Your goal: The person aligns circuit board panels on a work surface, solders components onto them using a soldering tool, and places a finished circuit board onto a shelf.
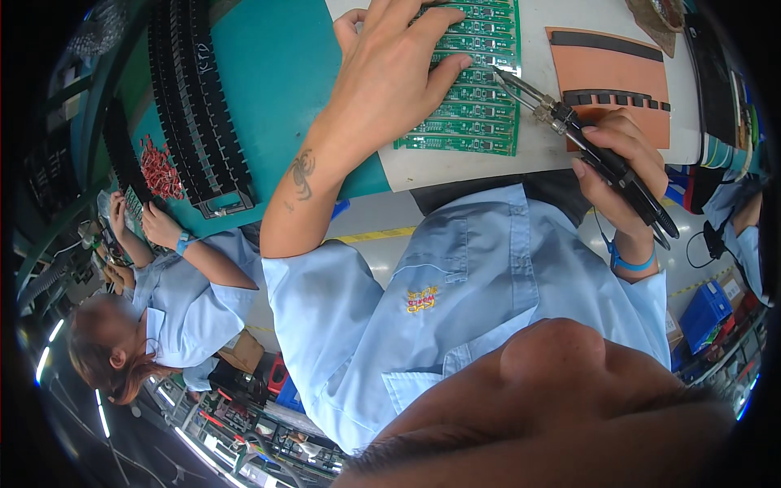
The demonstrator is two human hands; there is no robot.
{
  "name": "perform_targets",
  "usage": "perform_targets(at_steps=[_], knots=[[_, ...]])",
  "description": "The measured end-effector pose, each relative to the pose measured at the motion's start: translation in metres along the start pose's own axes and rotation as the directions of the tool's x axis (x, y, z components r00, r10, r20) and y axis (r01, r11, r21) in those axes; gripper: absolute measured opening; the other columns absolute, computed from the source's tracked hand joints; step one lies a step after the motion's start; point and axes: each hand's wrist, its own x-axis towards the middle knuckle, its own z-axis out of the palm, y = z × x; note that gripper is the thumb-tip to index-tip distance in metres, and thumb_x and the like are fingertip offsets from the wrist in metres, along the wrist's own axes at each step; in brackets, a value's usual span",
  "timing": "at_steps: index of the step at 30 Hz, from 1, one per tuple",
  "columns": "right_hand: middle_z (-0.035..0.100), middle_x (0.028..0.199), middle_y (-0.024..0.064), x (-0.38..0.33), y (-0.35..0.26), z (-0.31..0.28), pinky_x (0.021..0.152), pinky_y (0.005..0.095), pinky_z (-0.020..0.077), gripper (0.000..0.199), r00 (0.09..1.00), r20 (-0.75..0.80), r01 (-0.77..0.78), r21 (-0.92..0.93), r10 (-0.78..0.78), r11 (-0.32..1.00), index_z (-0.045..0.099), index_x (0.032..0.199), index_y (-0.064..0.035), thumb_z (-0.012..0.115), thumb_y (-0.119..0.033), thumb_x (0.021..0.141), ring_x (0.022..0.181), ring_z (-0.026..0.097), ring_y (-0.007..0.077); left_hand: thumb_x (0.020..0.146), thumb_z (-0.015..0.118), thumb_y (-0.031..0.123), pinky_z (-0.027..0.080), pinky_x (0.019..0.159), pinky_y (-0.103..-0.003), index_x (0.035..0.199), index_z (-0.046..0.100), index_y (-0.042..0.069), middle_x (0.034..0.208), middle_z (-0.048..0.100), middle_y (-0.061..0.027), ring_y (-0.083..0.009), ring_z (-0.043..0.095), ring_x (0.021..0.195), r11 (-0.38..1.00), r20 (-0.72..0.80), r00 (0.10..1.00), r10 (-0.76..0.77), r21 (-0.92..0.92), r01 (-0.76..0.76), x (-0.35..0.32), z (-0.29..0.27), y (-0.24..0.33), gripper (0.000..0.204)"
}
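Note:
A green panel of narrow circuit boards [480,110] lies on the white work surface at the top of the view. My left hand [399,65] rests over its left side, fingers spread and the thumb stretched across the boards. Some fingertips run out of the picture at the top. In my right hand [622,154] is a pair of black soldering tweezers [598,150], held slanting with two metal prongs pointing up and left. The prong tips are at the panel, close to my left thumb; whether they touch a part cannot be made out.
An orange sheet [610,73] with black strips lies right of the panel. Long black slotted racks [195,106] stand on the green mat [272,81] at the left, beside a pile of red parts [160,169]. A co-worker [191,285] handles something at far left.

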Motion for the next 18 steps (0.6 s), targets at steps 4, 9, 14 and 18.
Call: perform_targets(at_steps=[4, 9, 14, 18], knots=[[0.072, 0.090, 0.0142, 0.000, 0.000, 0.000, 0.076, 0.0334, 0.0523, 0.042, 1.000, 0.004, -0.009, 0.002, 0.009, 1.000, 0.074, 0.108, 0.0026, 0.078, 0.002, 0.067, 0.078, 0.062, 0.0243, 0.091, 0.070, 0.013, 0.029, 0.105, -0.043, 0.130, 0.060, 0.000, 0.139, 0.051, -0.0157, -0.0292, 0.047, 0.126, 0.999, 0.033, 0.999, -0.043, 0.014, 0.042, 0.001, -0.006, 0.006, 0.043], [0.073, 0.093, 0.0151, 0.002, -0.002, -0.001, 0.077, 0.0331, 0.0523, 0.042, 1.000, 0.014, 0.000, -0.010, 0.000, 1.000, 0.073, 0.109, 0.0029, 0.078, 0.002, 0.067, 0.079, 0.063, 0.0246, 0.091, 0.070, 0.012, 0.029, 0.105, -0.042, 0.128, 0.061, 0.000, 0.138, 0.052, -0.0154, -0.0291, 0.047, 0.126, 0.996, 0.065, 0.995, -0.080, 0.029, 0.079, 0.005, -0.011, 0.010, 0.040], [0.074, 0.095, 0.0156, 0.000, -0.004, -0.011, 0.078, 0.0325, 0.0524, 0.041, 0.999, -0.030, 0.014, -0.006, -0.014, 1.000, 0.073, 0.108, 0.0030, 0.078, 0.003, 0.068, 0.080, 0.064, 0.0246, 0.091, 0.070, 0.012, 0.030, 0.108, -0.044, 0.129, 0.061, 0.000, 0.142, 0.052, -0.0162, -0.0302, 0.048, 0.130, 0.991, 0.101, 0.986, -0.130, 0.020, 0.129, 0.007, -0.014, 0.014, 0.041], [0.074, 0.097, 0.0150, -0.001, 0.008, -0.026, 0.081, 0.0321, 0.0527, 0.044, 0.980, -0.149, 0.111, -0.140, -0.132, 0.984, 0.074, 0.112, 0.0025, 0.080, 0.002, 0.069, 0.083, 0.066, 0.0247, 0.091, 0.070, 0.012, 0.030, 0.110, -0.045, 0.130, 0.061, -0.001, 0.144, 0.052, -0.0166, -0.0305, 0.047, 0.133, 0.997, 0.090, 0.993, -0.070, 0.019, 0.069, 0.005, -0.012, 0.013, 0.042]])
